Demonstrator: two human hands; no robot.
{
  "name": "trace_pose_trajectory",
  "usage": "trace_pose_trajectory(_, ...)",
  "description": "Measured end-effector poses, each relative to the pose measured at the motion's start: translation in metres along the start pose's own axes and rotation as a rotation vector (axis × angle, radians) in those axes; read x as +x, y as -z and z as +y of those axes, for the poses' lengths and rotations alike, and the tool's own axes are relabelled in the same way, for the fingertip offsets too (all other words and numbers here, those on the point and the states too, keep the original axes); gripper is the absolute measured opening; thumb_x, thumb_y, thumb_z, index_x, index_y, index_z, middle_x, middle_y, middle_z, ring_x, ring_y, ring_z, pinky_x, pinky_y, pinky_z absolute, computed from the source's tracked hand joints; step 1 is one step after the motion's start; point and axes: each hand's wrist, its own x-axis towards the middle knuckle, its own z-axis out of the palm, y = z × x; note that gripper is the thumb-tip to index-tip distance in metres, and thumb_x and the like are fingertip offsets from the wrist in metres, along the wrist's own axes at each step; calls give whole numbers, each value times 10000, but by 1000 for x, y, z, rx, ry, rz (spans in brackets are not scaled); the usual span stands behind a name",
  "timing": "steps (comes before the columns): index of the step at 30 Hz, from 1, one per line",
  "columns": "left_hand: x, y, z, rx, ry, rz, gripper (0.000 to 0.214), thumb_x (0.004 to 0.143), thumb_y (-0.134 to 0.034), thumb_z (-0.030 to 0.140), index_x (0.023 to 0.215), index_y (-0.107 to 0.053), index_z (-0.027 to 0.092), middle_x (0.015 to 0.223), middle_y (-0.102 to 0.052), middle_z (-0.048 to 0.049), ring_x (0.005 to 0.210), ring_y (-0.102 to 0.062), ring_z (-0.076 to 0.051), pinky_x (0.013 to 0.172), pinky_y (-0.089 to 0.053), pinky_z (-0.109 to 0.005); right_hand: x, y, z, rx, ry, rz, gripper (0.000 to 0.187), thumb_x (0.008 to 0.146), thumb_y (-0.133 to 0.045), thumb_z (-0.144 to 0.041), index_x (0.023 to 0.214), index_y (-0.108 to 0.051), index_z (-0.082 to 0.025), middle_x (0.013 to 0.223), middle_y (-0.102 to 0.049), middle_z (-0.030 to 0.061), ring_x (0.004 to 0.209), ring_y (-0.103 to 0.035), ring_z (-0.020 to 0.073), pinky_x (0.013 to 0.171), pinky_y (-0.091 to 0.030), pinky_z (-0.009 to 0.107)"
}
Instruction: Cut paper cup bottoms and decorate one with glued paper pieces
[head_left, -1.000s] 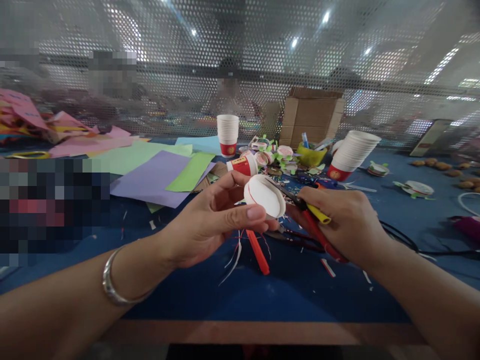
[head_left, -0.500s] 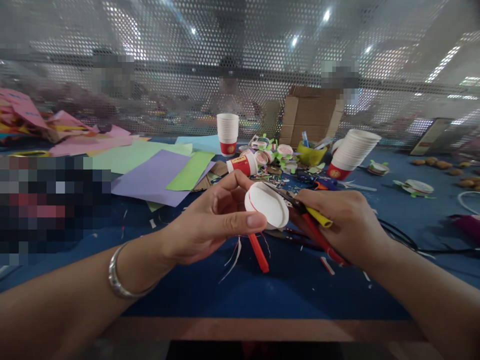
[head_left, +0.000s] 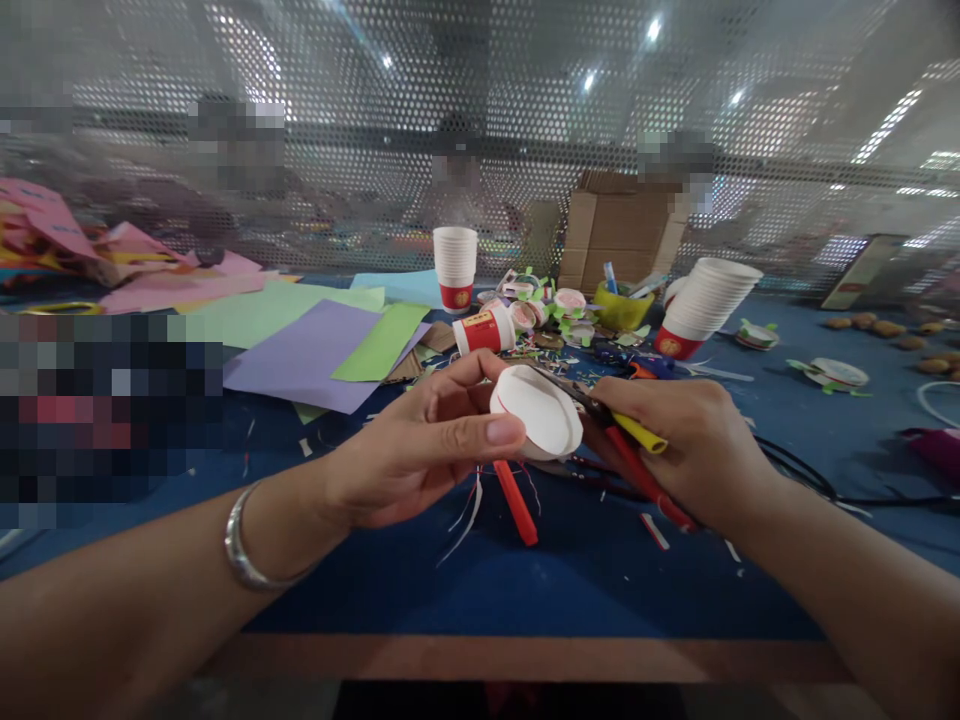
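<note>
Between the thumb and fingers of my left hand (head_left: 431, 440) is the cut-off bottom of a paper cup (head_left: 541, 412), white inside and tilted toward me. My right hand (head_left: 675, 440) grips scissors (head_left: 626, 455) with red and yellow handles. Their dark blades lie against the far right rim of the cup bottom; whether they are parted there I cannot tell. Below the cup bottom, a red marker (head_left: 516, 503) rests on the blue table (head_left: 450, 600), beside thin curled paper strips (head_left: 471, 520).
Behind my hands stand two stacks of paper cups (head_left: 455, 268) (head_left: 705, 305), and a single cup (head_left: 486, 330) lies on its side. Coloured paper sheets (head_left: 307, 350) spread leftward. Small paper crafts (head_left: 570, 305), a yellow bowl (head_left: 622, 308) and a cardboard box (head_left: 619, 235) stand farther back.
My left hand has shifted slightly, and the cup bottom has turned a little and moved slightly right against the scissors. My right hand stays almost in place.
</note>
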Motion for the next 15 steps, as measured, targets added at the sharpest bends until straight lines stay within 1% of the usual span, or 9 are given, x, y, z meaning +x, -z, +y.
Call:
trace_pose_trajectory(3, 1, -1, 0, -70, -21, 16, 343, 825, -830, 275, 1081, -637, 151, 1073, -740, -71, 1008, -732, -180, 926, -591, -243, 0, -1, 1, -21, -20, 19, 381, 1024, -476, -339, 760, -688, -166, 546, -621, 22, 464, -523, 136, 480, -307, 273)
trace_pose_trajectory(7, 2, 0, 0, -97, -40, 66, 309, 856, -806, 279, 1100, -682, 137, 1103, -759, -89, 1031, -736, -185, 942, -606, -253, 0, -3, 3, -26, -32, 0, 320, 1000, -524, -306, 744, -663, -173, 566, -625, 19, 472, -516, 131, 488, -306, 271)
trace_pose_trajectory(13, 2, 2, 0, -52, -16, 92, 362, 850, -804, 291, 1165, -698, 147, 1190, -745, -97, 1073, -722, -195, 950, -598, -252, 3, -4, 3, -31, -53, 25, 387, 1014, -517, -360, 678, -608, -189, 531, -570, -6, 443, -456, 118, 474, -295, 264)
trace_pose_trajectory(15, 2, 2, 0, -30, -24, 86, 376, 853, -798, 300, 1177, -693, 141, 1204, -739, -107, 1084, -719, -207, 965, -589, -259, 3, -5, 2, -7, -60, 25, 387, 1014, -516, -372, 691, -623, -188, 546, -586, 2, 451, -472, 122, 478, -301, 266)
